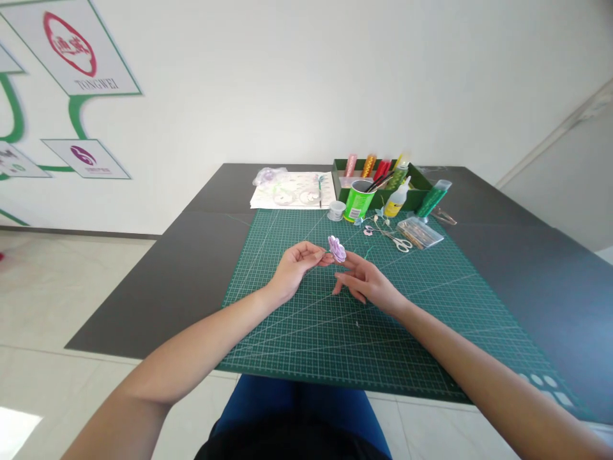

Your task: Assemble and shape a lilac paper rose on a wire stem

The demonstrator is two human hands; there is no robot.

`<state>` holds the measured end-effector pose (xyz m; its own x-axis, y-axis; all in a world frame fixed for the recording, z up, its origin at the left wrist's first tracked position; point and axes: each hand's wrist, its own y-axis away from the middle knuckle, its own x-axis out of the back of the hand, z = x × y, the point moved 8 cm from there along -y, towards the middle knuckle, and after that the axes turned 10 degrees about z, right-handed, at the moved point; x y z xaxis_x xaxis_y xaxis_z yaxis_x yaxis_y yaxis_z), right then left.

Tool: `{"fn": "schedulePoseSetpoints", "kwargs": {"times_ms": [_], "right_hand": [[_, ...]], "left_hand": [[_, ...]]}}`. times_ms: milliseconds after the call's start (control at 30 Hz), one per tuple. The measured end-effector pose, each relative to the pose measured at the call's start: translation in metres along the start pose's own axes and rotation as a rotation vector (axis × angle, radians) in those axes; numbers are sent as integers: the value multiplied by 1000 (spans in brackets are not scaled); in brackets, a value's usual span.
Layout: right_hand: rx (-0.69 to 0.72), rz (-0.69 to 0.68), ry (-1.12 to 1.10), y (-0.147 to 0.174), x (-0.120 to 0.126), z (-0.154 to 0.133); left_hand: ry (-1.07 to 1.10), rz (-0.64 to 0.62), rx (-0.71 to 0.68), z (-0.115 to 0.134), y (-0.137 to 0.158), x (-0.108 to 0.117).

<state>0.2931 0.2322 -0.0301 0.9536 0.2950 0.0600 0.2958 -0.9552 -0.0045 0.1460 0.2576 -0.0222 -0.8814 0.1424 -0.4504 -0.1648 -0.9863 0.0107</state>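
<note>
A person at a dark table [191,249] is pinching a small purple flower [337,250] by its base between the thumb and fingers of the left hand [295,265], holding it above a green cutting mat [297,332]. Those fingers are covering most of the stem, with only a bit of green showing. The right hand [368,284] is keeping its fingers loosely spread, its index finger reaching to the flower's edge; the bloom is hiding the fingertip, so whether it is touching cannot be told.

Beyond the hands, white-handled scissors [402,245] are lying beside a clear case [420,232], its slim contents blurring together. A bright green can [359,203] is standing before a dark green box [342,167] and blocking part of it, while a glue bottle [397,198] is standing to the can's right. Colored tubes [368,166] are poking up from the box, their lower ends disappearing behind its wall. At left rear, a crumpled plastic bag [269,177] is resting on white sheets [261,199], whose faint markings are proving hard to read. The frame's edge is cutting off both upper arms.
</note>
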Motion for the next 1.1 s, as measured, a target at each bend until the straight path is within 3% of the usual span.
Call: {"fn": "schedulePoseSetpoints", "kwargs": {"times_ms": [100,267,633,933,1100], "right_hand": [[-43,-53,-34,2,-6,1],[-82,-16,45,6,-3,5],[180,19,467,13,-3,-14],[204,29,495,14,-2,-17],[219,31,516,15,-2,-21]], "left_hand": [[9,-2,8,-1,0,0],[-2,-1,3,-3,-1,1],[-316,-2,-132,6,2,1],[-578,-37,-336,21,7,-4],[-621,-37,-366,23,8,-5]]}}
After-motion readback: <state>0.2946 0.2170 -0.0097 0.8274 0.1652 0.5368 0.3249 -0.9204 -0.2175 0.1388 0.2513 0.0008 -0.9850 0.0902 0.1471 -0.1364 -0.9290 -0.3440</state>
